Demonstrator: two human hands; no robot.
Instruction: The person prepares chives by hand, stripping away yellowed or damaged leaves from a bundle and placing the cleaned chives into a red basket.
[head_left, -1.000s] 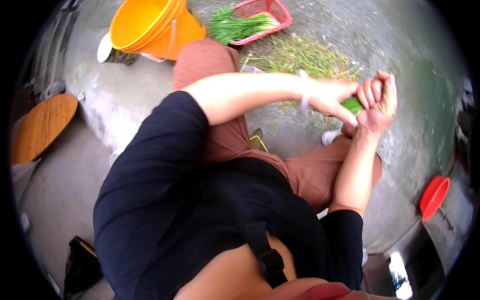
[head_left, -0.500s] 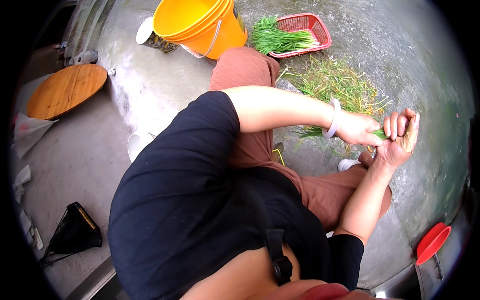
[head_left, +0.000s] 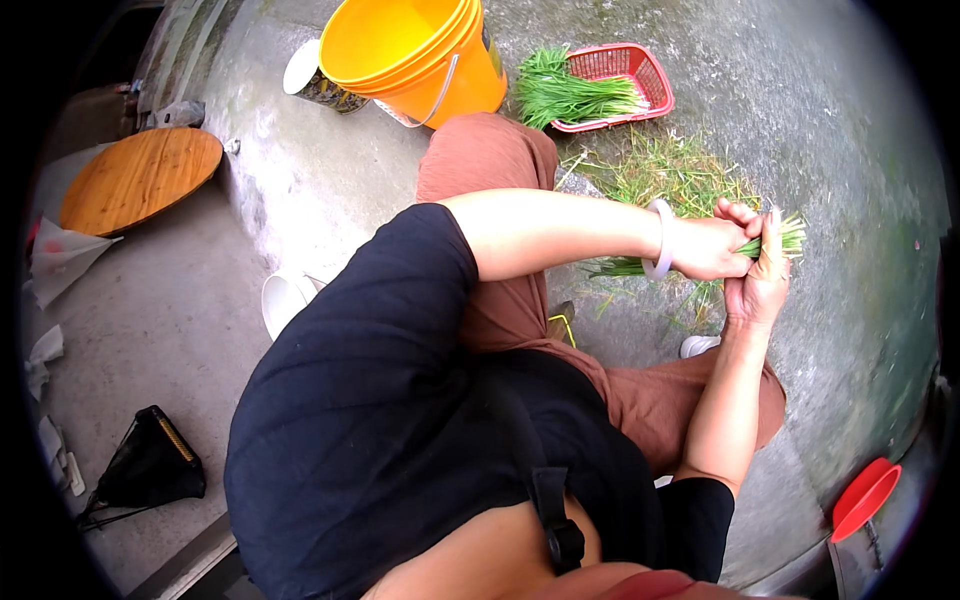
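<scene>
A bunch of green chives (head_left: 793, 238) is held between my two hands, its pale cut-looking ends sticking out to the right and its leaves trailing left under my wrist. My left hand (head_left: 708, 248), with a pale bangle (head_left: 660, 240) at the wrist, closes round the middle of the bunch. Close to the pale ends, my right hand (head_left: 758, 290) wraps it, fingers curled; part of its grip is hidden. Beyond the hands, a pile of loose green and yellow trimmings (head_left: 680, 175) lies on the concrete. More chives (head_left: 585, 98) rest in a red plastic basket (head_left: 655, 80).
A yellow bucket (head_left: 410, 60) stands ahead, beside a jar with a white lid (head_left: 302, 68). At the left are a round wooden board (head_left: 140, 180), a white container (head_left: 285, 300) and a black bag (head_left: 150, 460). A red basin (head_left: 865, 500) is at the lower right.
My right hand has shifted left and its fingers now wrap the bunch, with the pale ends showing beyond it. My left hand has moved little.
</scene>
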